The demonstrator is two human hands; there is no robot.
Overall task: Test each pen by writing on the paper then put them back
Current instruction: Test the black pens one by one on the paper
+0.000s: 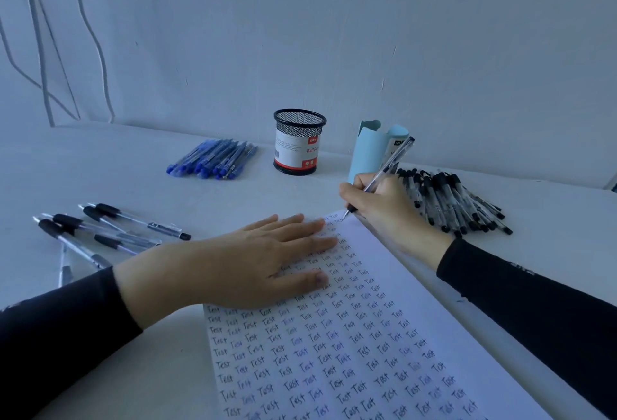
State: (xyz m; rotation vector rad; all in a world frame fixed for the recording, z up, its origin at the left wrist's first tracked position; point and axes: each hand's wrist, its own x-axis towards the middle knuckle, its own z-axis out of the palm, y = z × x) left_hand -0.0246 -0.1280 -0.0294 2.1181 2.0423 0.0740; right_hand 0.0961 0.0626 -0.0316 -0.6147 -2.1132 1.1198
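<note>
Currently I see the paper (367, 353) lying skewed on the white table (100, 166), its far corner right under the tip of the clear ballpoint pen (387, 169). Bare tabletop opens between the loose black-grip pens (110, 226) at left and the blue pens (213, 159) further back. On the right, the heap of black-capped pens (457, 202) sits just beside the right hand (384, 209). That hand pinches the pen low on its barrel. The left hand (240, 262) lies flat, fingers straight, pressing the rows of "Test". A mesh pen cup (298, 142) and a pale blue holder (367, 152) stand near the wall.
</note>
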